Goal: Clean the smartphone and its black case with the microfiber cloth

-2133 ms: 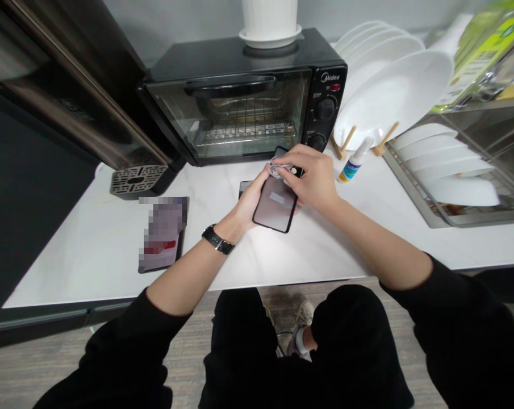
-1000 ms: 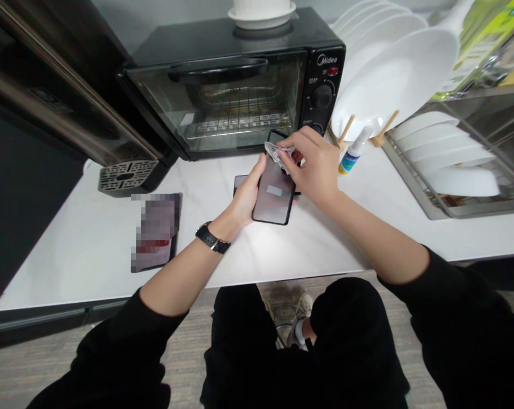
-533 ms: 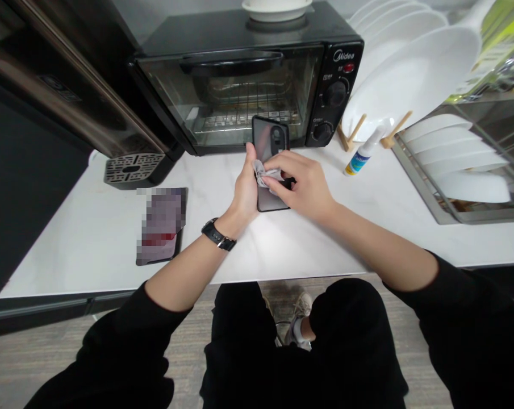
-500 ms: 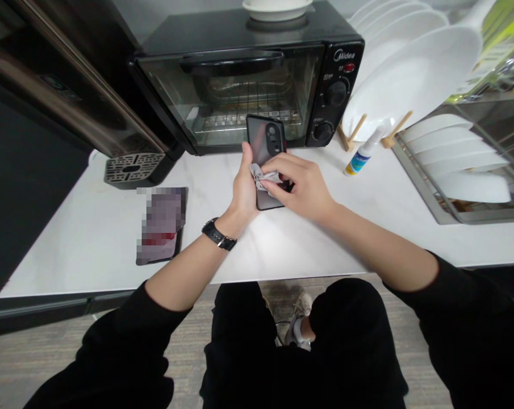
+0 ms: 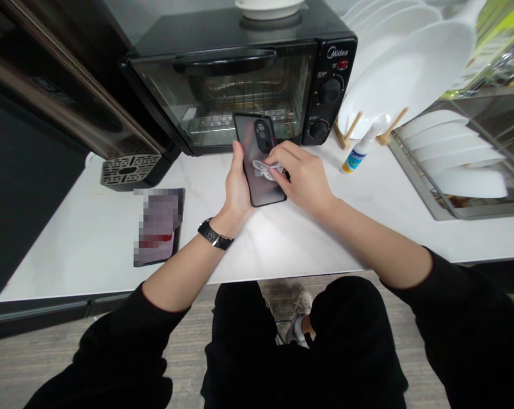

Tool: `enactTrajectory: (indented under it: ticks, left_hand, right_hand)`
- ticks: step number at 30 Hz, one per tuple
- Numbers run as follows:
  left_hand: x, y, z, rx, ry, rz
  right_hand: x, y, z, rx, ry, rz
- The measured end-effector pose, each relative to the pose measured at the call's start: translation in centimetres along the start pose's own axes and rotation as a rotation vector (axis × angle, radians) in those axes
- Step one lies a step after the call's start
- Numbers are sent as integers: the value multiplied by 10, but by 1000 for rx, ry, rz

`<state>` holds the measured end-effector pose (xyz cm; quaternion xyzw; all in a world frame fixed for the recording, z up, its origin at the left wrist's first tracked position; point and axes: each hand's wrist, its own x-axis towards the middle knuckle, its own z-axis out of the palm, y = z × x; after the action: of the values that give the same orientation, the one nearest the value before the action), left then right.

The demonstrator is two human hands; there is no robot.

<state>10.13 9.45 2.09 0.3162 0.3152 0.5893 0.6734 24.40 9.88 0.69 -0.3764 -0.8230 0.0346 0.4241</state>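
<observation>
My left hand point(image 5: 238, 184) grips a smartphone point(image 5: 257, 190) in a dark translucent case along its left edge, thumb up the side and the other fingers hidden behind. The phone's back, with its camera block at the top, faces me. Pinched in my right hand point(image 5: 301, 173) is a crumpled pale grey wipe point(image 5: 263, 168), pressed against the middle of the phone's back. A second phone point(image 5: 159, 227), partly pixelated, lies on the white counter point(image 5: 278, 244) left of my left wrist. Right of my right hand stands a small spray bottle point(image 5: 359, 150) with a blue and yellow label.
A black toaster oven point(image 5: 248, 62) stands just behind the phone. At the left is a dark dispenser with a slotted drip tray point(image 5: 131, 170). White plates point(image 5: 410, 74) lean in a wooden rack at the right, beside a metal basin point(image 5: 439, 210) holding more dishes.
My right hand and the wipe have shifted slightly across the phone's back, uncovering more of the case. The phone appears slightly further left, as the whole view has also shifted a little.
</observation>
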Motion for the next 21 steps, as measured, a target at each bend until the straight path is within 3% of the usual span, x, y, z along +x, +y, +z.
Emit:
enactTrajectory:
  ticks: [6, 9, 13, 21]
  left_hand:
    - [-9, -14, -2, 28, -141, -286]
    - [-11, -17, -4, 43, -136, -343]
    - [-8, -14, -1, 10, -53, -188]
    - [-4, 7, -3, -52, -7, 11]
  right_hand:
    - [4, 4, -12, 44, 233, 113]
    - [3, 1, -15, 80, 242, 127]
    - [2, -5, -11, 169, 162, 103]
    - [-2, -18, 0, 331, -155, -141]
